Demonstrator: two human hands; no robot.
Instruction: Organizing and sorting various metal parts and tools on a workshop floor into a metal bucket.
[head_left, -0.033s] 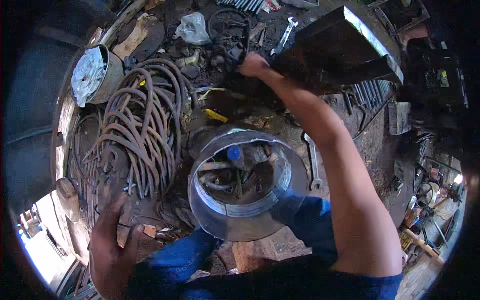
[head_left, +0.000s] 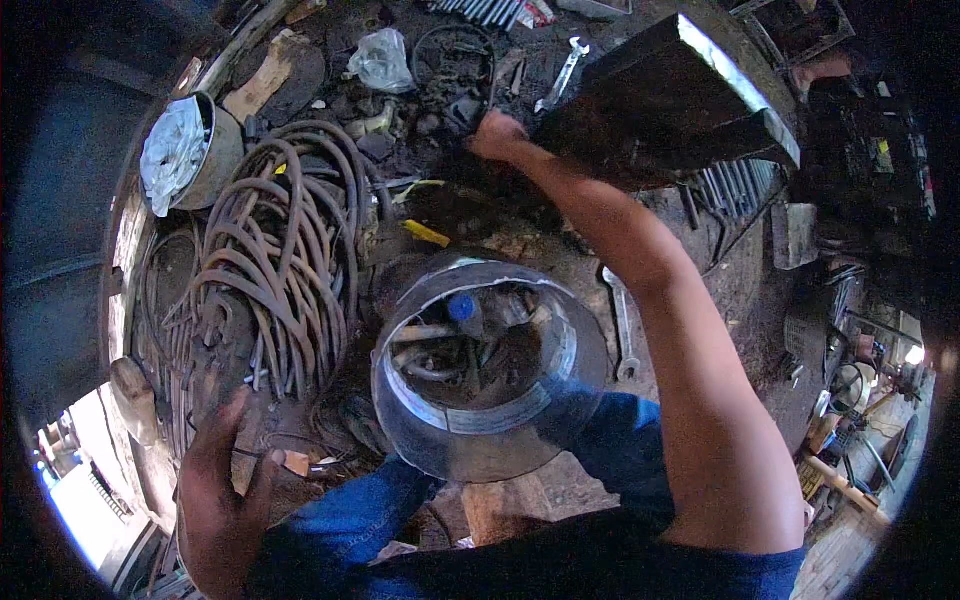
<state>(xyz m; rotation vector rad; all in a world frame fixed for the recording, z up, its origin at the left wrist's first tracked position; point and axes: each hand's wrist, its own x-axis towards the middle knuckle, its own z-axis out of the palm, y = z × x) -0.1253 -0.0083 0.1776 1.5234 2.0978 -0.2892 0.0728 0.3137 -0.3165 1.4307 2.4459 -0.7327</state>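
Observation:
My right hand (head_left: 497, 136) reaches to the far middle with its fingers curled down. A thin dark cable loop (head_left: 493, 70) runs down to it, but I cannot make out what the fingers hold. Left of it lie a crumpled clear plastic bag (head_left: 382, 62) and dark scraps. An open-end wrench (head_left: 565, 75) lies to its right. At lower left, my left hand (head_left: 225, 455) is in the air with thumb and fingers apart, holding nothing. Ahead of it lies a coil of thick brown cable (head_left: 285, 225). Between my knees stands a round metal container (head_left: 480, 455) with a blue cap (head_left: 461, 307) and scraps inside.
A large dark metal piece (head_left: 670, 90) stands right of my right hand, above a row of metal rods (head_left: 738, 188). A second wrench (head_left: 622, 325) lies beside my right forearm. A pot with plastic (head_left: 225, 145) stands at the left, and a yellow strip (head_left: 426, 233) lies beyond the container.
The whole view has shifted slightly left. My right hand has moved a little to the left; my left hand stays about where it was.

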